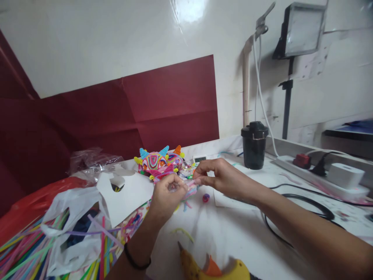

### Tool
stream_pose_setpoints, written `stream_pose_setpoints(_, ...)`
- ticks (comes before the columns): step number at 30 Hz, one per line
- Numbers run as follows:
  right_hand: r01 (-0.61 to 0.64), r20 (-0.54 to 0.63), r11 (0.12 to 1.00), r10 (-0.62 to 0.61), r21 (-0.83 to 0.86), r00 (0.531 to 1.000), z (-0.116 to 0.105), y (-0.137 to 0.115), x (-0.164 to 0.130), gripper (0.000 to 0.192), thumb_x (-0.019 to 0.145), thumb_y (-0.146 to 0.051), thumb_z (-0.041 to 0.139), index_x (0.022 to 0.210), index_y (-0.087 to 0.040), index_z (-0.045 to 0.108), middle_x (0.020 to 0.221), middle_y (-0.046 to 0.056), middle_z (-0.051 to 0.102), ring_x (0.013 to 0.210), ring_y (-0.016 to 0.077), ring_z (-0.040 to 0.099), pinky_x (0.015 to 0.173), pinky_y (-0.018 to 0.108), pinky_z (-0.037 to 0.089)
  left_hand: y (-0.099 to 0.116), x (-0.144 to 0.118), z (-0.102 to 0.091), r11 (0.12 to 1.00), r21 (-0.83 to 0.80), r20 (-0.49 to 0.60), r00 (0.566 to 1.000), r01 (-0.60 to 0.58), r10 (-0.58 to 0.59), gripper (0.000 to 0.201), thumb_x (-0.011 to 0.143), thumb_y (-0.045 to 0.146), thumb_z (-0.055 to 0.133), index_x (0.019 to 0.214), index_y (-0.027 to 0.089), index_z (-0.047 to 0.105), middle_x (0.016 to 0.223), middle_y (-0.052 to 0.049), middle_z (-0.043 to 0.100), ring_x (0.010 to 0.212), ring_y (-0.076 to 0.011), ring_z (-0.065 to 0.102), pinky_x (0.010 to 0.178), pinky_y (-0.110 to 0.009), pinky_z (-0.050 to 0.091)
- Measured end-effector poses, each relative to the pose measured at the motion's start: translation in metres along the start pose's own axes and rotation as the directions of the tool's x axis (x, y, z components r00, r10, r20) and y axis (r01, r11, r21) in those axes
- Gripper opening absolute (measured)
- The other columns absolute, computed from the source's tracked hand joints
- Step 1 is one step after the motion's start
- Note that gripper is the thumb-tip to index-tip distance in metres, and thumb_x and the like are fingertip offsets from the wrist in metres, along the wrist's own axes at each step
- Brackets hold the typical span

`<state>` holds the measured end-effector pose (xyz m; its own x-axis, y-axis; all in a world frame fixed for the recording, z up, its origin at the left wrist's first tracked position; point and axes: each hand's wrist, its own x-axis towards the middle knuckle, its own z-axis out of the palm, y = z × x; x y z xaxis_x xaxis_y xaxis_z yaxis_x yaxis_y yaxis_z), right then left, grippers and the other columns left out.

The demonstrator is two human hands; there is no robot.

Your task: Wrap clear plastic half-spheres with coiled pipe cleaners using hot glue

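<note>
Over the middle of the white table, my left hand point(169, 195) and my right hand point(215, 177) nearly meet, both with thumb and forefinger pinched. A pale pinkish piece point(190, 187) shows between and just below the fingertips; its kind is too blurred to tell. Right behind the hands sits a colourful fuzzy creature head point(154, 161) with blue horns, which looks made of pipe cleaners. A second one point(175, 158) with an orange horn is partly hidden beside it. Near my right hand lies a small purple and red ball point(206, 198).
At left, many coloured pipe cleaners point(26, 249) lie by a white plastic bag point(75, 229) and a white card point(125, 192). Bananas point(215, 268) are at the front edge. A black cup point(254, 146), a power strip point(314, 177) and a looping black cable point(305, 198) occupy the right.
</note>
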<state>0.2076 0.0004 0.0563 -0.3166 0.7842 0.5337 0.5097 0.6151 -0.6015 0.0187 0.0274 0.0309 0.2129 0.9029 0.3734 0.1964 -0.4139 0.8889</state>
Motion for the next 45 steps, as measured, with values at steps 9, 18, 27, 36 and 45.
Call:
stream_pose_setpoints(9,-0.065,-0.029,0.997,0.066,0.044,0.997,0.002,0.0,0.0,0.015,0.082,-0.026,0.059,0.069,-0.018,0.064,0.06,-0.002,0.058,0.056,0.0122,0.049,0.052,0.023,0.034,0.001,0.001,0.001,1.0,0.001,-0.003,1.0,0.007,-0.007,0.012,0.062,0.025,0.064,0.056,0.019,0.055,0.051,0.005,0.046,0.05,-0.0108,0.04,0.049,-0.023,0.032)
stream_pose_setpoints(18,-0.13,-0.057,0.974,0.143,0.186,0.988,0.009,0.003,0.001,0.018,0.077,-0.028,0.063,0.062,-0.018,0.059,0.05,-0.006,0.042,0.046,0.0082,0.035,0.043,0.021,0.027,0.003,0.0,0.0,0.999,-0.045,-0.038,0.999,-0.012,0.01,0.012,0.062,0.025,0.062,0.054,0.018,0.055,0.05,0.005,0.045,0.052,-0.0101,0.038,0.052,-0.022,0.03)
stream_pose_setpoints(27,-0.202,-0.011,0.885,0.228,0.42,0.974,0.014,0.004,0.005,0.018,0.067,-0.023,0.066,0.055,-0.019,0.055,0.049,-0.006,0.046,0.044,0.0086,0.039,0.043,0.023,0.031,0.003,0.0,0.001,0.972,-0.234,-0.028,0.999,0.011,-0.018,0.013,0.06,0.021,0.062,0.053,0.017,0.051,0.052,0.005,0.046,0.051,-0.0085,0.036,0.05,-0.022,0.029)
stream_pose_setpoints(36,-0.248,-0.016,0.854,0.286,0.458,0.958,0.014,0.0,0.007,0.01,0.064,-0.021,0.065,0.056,-0.018,0.06,0.049,-0.004,0.055,0.041,0.0084,0.042,0.042,0.024,0.033,-0.002,-0.002,0.001,0.951,-0.303,0.006,0.998,0.068,-0.069,0.019,0.065,0.027,0.066,0.059,0.018,0.05,0.049,0.007,0.042,0.046,-0.0073,0.034,0.047,-0.021,0.028)
stream_pose_setpoints(45,-0.167,0.034,0.895,0.169,0.414,0.985,0.016,0.01,0.006,0.01,0.07,-0.023,0.061,0.065,-0.016,0.063,0.056,-0.002,0.059,0.05,0.0105,0.049,0.05,0.022,0.039,-0.003,0.001,-0.001,0.922,-0.384,-0.038,0.996,0.056,-0.076,0.025,0.06,0.021,0.071,0.052,0.017,0.047,0.048,0.007,0.047,0.045,-0.0068,0.04,0.045,-0.018,0.031)
